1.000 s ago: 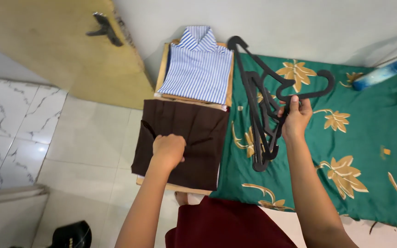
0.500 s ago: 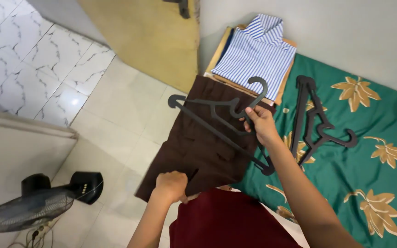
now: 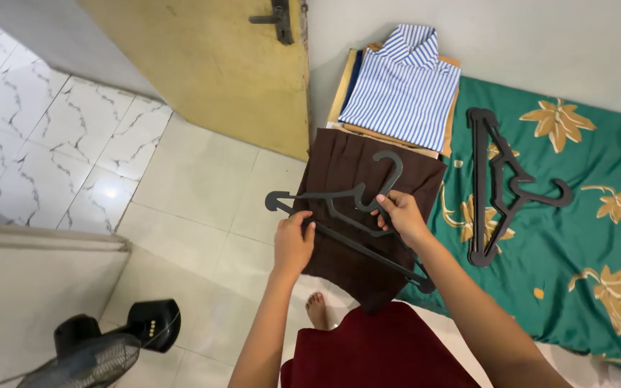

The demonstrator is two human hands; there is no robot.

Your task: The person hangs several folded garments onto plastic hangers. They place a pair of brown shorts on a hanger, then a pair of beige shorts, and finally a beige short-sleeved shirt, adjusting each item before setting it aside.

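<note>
Now both hands, left hand (image 3: 293,244) and right hand (image 3: 399,215), grip the black hanger (image 3: 346,215) with closed fingers over brown cloth (image 3: 339,259).

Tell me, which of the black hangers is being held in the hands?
The black hanger over the brown garment, gripped by the left hand and right hand. The other hangers lie untouched on the green leaf-patterned sheet.

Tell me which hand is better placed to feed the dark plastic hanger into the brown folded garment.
Right, probably. The right hand grips the dark plastic hanger by its neck under the hook, steering it. The left hand is at the brown folded garment and the hanger's arm.
</note>
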